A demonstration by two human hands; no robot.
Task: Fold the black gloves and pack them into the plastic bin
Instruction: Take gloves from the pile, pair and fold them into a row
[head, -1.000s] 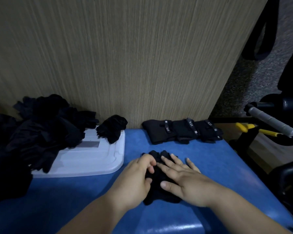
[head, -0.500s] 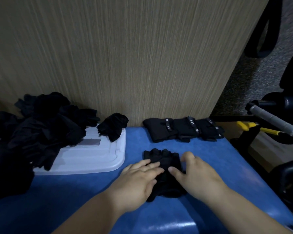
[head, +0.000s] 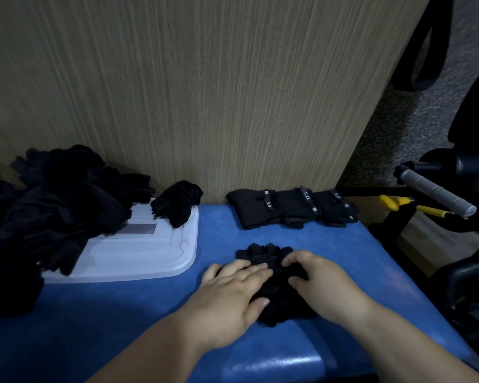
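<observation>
A pair of black gloves (head: 274, 269) lies on the blue table (head: 138, 308) in front of me. My left hand (head: 233, 294) rests flat on its left side, fingers straight. My right hand (head: 318, 283) grips its right side, fingers curled over the cloth. Three folded black gloves (head: 293, 207) with small white labels lie in a row by the wall. A heap of loose black gloves (head: 56, 197) covers the left part of the white plastic bin lid (head: 141, 255), and one more bundle (head: 177, 201) sits on its back right corner.
A wood-grain panel (head: 205, 92) stands upright right behind the table. To the right, past the table edge, are a grey-gripped bar (head: 437, 193), yellow-handled tools (head: 393, 202) and black equipment over a speckled floor.
My right hand went from lying flat across the gloves to gripping their right side. My left hand opened and flattened on the left side. The gloves' finger ends now show beyond my hands.
</observation>
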